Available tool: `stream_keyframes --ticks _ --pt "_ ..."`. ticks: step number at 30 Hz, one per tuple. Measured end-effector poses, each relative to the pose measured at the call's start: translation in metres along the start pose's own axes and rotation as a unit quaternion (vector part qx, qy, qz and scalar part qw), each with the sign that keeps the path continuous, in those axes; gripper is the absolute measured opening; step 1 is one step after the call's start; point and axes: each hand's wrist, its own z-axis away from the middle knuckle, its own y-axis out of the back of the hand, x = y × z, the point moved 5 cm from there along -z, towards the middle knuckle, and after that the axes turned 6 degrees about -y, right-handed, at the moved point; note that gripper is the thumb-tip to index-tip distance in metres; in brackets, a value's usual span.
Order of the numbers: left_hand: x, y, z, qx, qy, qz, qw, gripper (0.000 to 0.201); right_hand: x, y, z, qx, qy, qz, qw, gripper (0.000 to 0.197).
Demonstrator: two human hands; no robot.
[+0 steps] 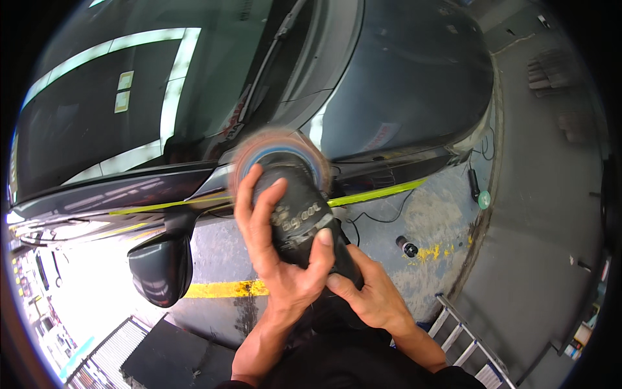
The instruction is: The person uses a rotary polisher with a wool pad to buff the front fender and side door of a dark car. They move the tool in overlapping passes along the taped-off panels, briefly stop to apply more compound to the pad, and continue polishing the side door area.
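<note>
My polisher (301,211) was black with pale markings, its pad (313,146) reddish-brown around a blue ring (277,150). Far right, the bonnet (414,84) was dark grey; the strip (376,193) beside it, yellow-green. Far left, white bands (170,104) patterned the dark windscreen (217,71). A yellow stripe (223,289) marked the grey floor (220,253); my sleeve (461,377) was black.

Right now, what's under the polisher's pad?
Dark car body shows beside the blurred pad, with yellow-green strips either side. The surface directly beneath is hidden by pad and polisher.
</note>
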Motion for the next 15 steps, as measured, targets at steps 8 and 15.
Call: stream_keyframes --ticks 8,15 --pt "0.005 -0.022 -0.008 -0.038 -0.028 0.023 0.999 0.066 0.002 0.001 0.005 0.050 0.069 -0.133 0.987 0.060" --pt "-0.003 0.021 0.005 -0.010 -0.025 0.020 0.999 0.068 0.015 -0.036 0.005 0.054 0.057 -0.088 0.993 0.058"
